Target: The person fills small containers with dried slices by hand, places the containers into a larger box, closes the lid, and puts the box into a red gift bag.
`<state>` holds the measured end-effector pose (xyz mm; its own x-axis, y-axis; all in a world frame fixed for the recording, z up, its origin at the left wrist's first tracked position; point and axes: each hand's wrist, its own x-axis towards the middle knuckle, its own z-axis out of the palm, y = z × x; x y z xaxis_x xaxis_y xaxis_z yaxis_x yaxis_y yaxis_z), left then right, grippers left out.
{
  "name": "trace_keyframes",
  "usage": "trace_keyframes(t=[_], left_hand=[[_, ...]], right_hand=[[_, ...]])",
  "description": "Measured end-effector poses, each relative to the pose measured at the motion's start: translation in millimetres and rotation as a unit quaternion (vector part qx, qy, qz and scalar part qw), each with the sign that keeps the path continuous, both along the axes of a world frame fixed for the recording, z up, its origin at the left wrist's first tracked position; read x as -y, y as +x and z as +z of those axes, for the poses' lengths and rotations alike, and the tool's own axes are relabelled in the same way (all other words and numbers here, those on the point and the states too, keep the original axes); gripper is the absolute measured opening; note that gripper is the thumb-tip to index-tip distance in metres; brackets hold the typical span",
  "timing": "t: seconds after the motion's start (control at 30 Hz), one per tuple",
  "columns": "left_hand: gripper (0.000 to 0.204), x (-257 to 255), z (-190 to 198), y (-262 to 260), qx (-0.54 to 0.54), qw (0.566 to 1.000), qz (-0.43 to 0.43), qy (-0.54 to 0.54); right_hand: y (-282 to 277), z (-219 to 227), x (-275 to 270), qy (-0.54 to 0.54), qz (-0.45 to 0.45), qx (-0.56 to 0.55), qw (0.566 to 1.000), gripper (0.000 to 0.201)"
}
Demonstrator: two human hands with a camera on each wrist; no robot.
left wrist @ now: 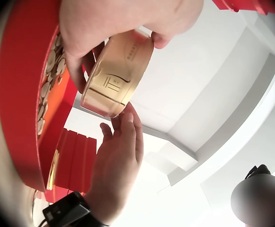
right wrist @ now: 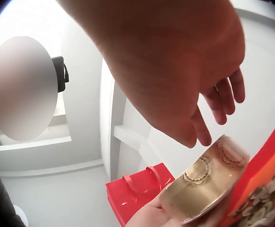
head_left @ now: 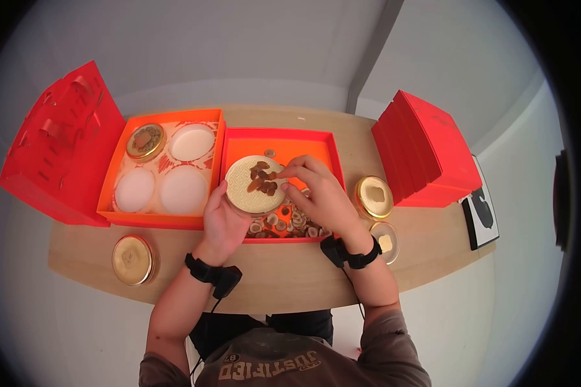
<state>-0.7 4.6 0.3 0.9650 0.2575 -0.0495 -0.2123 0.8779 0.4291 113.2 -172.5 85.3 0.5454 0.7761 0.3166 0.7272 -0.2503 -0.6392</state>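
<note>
In the head view my left hand (head_left: 223, 226) grips a round clear-sided container (head_left: 242, 205) by its near-left side, over the edge of a red box. Several brown dried pieces (head_left: 263, 187) lie on the container's cream, woven-looking top. My right hand (head_left: 319, 197) reaches in from the right, its index fingertip at the edge of the brown pieces, thumb a little apart. In the left wrist view the container (left wrist: 113, 75) is tilted and shows printed characters. The right wrist view shows its gold side (right wrist: 203, 184) below my right hand's loosely bent fingers (right wrist: 215, 106).
The red box (head_left: 332, 161) with orange inside holds many sliced dried pieces (head_left: 297, 222). Left of it, an orange box (head_left: 155, 222) has round recesses and one filled jar (head_left: 146, 142). Gold-topped jars (head_left: 133, 260) (head_left: 374, 197), a clear lid (head_left: 387, 242) and red bags (head_left: 64, 148) stand around.
</note>
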Motion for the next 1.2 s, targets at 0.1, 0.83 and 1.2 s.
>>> trace_keyframes(t=[0.1, 0.83, 1.2], left_hand=[[0.052, -1, -1, 0, 0.009, 1.000, -0.008, -0.019], [0.055, -1, -1, -1, 0.015, 1.000, -0.009, 0.017], [0.054, 2, 4, -3, 0.006, 1.000, 0.011, -0.004]], right_hand=[[-1, -10, 0, -0.033, -0.004, 0.137, 0.990, 0.025], [-9, -4, 0, -0.015, 0.012, 0.106, 0.994, 0.028], [-3, -24, 5, -0.323, 0.087, -0.044, 0.941, 0.026]])
